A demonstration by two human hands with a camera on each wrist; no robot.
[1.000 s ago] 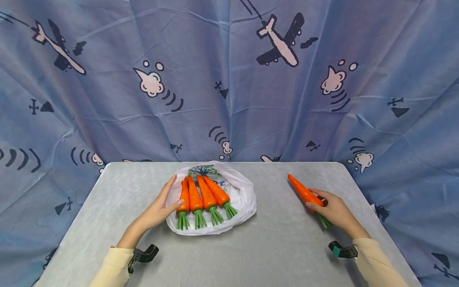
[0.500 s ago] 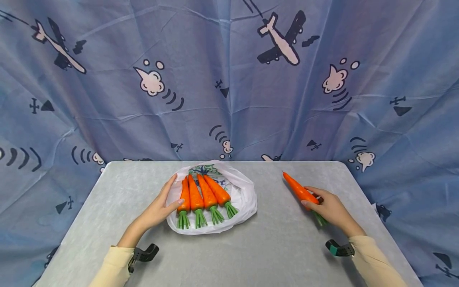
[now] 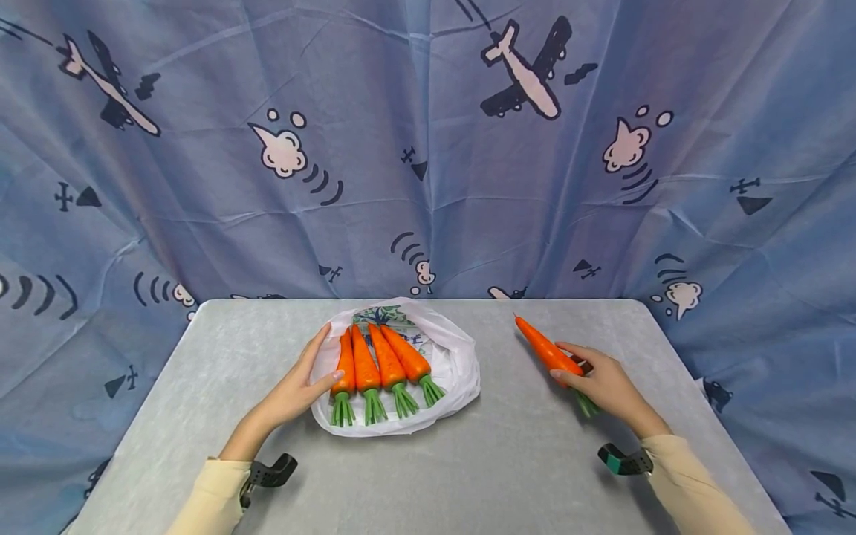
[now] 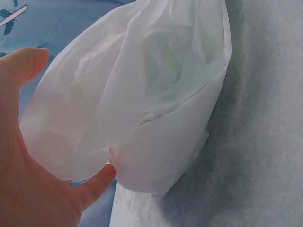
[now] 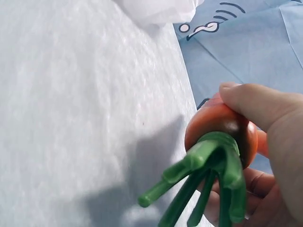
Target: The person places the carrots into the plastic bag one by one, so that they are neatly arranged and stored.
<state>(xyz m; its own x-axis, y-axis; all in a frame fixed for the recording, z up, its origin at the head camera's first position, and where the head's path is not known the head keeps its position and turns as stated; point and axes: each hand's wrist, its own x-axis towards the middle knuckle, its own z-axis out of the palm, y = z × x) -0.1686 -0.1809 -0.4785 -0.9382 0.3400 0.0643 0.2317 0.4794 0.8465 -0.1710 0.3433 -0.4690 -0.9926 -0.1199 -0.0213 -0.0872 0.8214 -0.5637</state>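
On the left, a white plastic bag [image 3: 461, 371] lies with its mouth spread, and several orange carrots [image 3: 365, 369] with green stubs sit side by side in it. My left hand [image 3: 294, 386] rests against the bag's left side, thumb and fingers spread wide, thumb tip over the leftmost carrot. In the left wrist view, one finger touches the bag's thin wall [image 4: 156, 156]. To the right, my right hand [image 3: 605, 379] grips another carrot [image 3: 538, 343] near its thick end, thumb on the near side. Its green stub [image 5: 215, 163] points back toward the wrist. Some right fingers are hidden behind the carrot.
Both hands are over a light grey table [image 3: 508, 475]. A blue curtain [image 3: 374, 148] with printed aeroplanes hangs behind it and down both sides. A black wrist strap [image 3: 270, 473] is on the left wrist, another strap [image 3: 628, 461] on the right.
My right hand has moved left with the carrot in its grip, toward the bag. The left hand, the bag and the carrots in it have hardly shifted.
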